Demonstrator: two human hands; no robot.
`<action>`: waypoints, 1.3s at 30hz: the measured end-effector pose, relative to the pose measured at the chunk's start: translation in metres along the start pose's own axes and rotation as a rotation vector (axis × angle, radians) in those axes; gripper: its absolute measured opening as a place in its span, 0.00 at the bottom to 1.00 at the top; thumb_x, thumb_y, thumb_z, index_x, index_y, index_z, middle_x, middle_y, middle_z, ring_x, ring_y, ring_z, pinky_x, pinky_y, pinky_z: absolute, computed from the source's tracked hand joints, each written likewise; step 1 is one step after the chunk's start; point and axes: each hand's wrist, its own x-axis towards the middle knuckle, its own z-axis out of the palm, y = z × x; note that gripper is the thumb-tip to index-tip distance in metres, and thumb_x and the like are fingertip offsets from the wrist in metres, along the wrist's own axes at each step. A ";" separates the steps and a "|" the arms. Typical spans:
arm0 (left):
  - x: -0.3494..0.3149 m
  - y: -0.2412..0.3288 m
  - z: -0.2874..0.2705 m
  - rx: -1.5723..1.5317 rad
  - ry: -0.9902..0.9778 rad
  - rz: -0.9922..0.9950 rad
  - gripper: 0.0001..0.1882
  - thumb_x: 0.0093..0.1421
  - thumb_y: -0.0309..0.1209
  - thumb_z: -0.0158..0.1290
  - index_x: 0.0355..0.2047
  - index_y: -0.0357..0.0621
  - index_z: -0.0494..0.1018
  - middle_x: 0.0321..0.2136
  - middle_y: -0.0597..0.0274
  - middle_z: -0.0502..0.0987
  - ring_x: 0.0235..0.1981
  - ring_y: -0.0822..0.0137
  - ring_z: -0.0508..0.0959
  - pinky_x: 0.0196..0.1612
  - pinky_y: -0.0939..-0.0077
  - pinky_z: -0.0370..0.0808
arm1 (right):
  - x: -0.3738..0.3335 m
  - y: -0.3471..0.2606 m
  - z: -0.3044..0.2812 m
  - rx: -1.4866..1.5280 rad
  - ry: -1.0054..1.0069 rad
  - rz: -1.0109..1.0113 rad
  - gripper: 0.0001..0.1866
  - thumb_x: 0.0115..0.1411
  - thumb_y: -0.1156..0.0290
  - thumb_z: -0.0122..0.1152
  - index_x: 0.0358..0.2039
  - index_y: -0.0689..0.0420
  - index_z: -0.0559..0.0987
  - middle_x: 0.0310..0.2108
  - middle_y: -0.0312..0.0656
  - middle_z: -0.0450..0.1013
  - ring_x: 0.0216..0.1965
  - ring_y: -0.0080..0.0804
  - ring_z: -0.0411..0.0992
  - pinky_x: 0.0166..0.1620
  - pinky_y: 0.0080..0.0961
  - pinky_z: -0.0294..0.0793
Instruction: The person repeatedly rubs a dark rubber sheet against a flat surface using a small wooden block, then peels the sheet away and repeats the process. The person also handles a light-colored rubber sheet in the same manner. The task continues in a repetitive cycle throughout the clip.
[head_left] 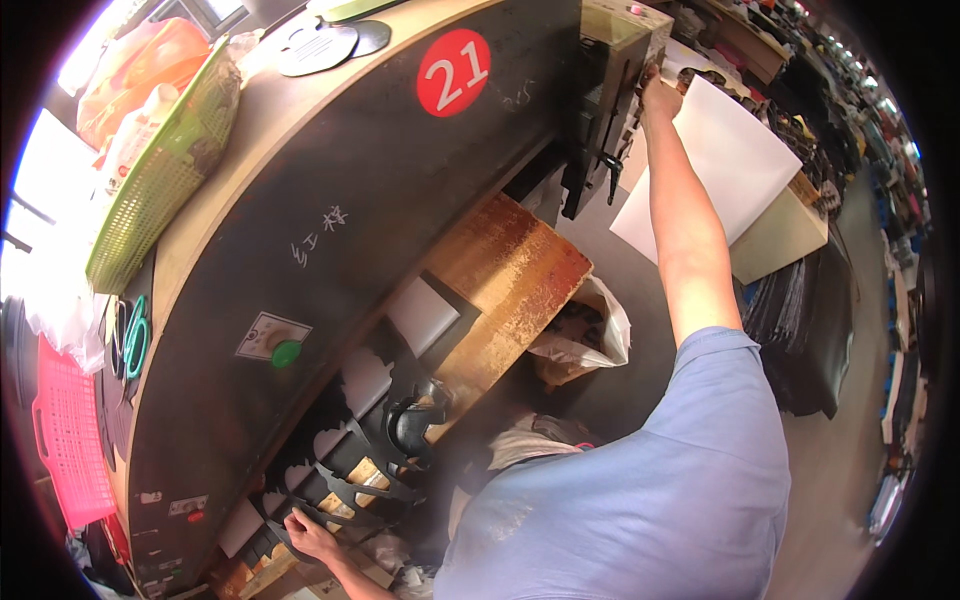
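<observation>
My left hand (308, 533) is low on the left, its fingers closed at the edge of a black sheet (345, 490) with shapes cut out of it. The sheet's thin strips spread over the long bench under a large black machine (370, 170). My right arm stretches far to the upper right. There my right hand (660, 100) is at the side of the machine's head (605, 100), its fingers curled. What they grip is too small to make out. A white sheet stack (705, 170) lies beside that forearm.
A worn wooden block (510, 270) lies on the bench, with a white bag (610, 325) at its end. Green (160, 190) and pink (70, 440) baskets and green-handled scissors (135, 340) are on the left. A black sheet pile (805, 320) stands on the right.
</observation>
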 end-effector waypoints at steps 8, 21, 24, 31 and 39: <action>-0.003 0.003 0.001 -0.055 -0.002 -0.038 0.19 0.76 0.38 0.55 0.32 0.34 0.72 0.23 0.60 0.71 0.27 0.67 0.68 0.35 0.68 0.70 | 0.006 0.001 -0.001 0.206 -0.008 0.134 0.30 0.60 0.45 0.74 0.29 0.66 0.86 0.28 0.46 0.84 0.29 0.38 0.82 0.37 0.34 0.78; 0.003 0.002 0.001 -0.056 0.001 -0.024 0.19 0.76 0.38 0.55 0.31 0.34 0.73 0.22 0.61 0.71 0.26 0.69 0.68 0.33 0.68 0.70 | 0.012 0.005 -0.001 -0.013 -0.002 0.033 0.42 0.59 0.33 0.70 0.35 0.71 0.83 0.27 0.43 0.82 0.28 0.35 0.81 0.34 0.32 0.78; 0.004 0.001 0.001 -0.060 0.001 -0.016 0.19 0.76 0.38 0.55 0.32 0.34 0.73 0.22 0.60 0.72 0.26 0.68 0.68 0.34 0.67 0.71 | 0.008 0.002 -0.003 0.028 -0.022 0.046 0.42 0.59 0.33 0.70 0.36 0.72 0.83 0.28 0.42 0.83 0.30 0.37 0.82 0.37 0.31 0.79; 0.008 0.016 0.000 0.042 0.023 -0.024 0.18 0.75 0.40 0.56 0.33 0.36 0.75 0.24 0.52 0.78 0.25 0.60 0.74 0.35 0.61 0.74 | 0.032 0.029 0.008 -0.141 -0.025 -0.062 0.51 0.63 0.24 0.56 0.35 0.72 0.87 0.34 0.52 0.85 0.43 0.48 0.84 0.46 0.41 0.80; 0.009 0.010 0.001 -0.020 0.028 -0.091 0.15 0.72 0.36 0.59 0.30 0.40 0.76 0.21 0.57 0.74 0.24 0.63 0.71 0.31 0.63 0.71 | -0.115 -0.004 -0.060 0.563 -0.201 -0.045 0.25 0.73 0.54 0.57 0.48 0.69 0.82 0.34 0.46 0.80 0.36 0.36 0.78 0.36 0.31 0.77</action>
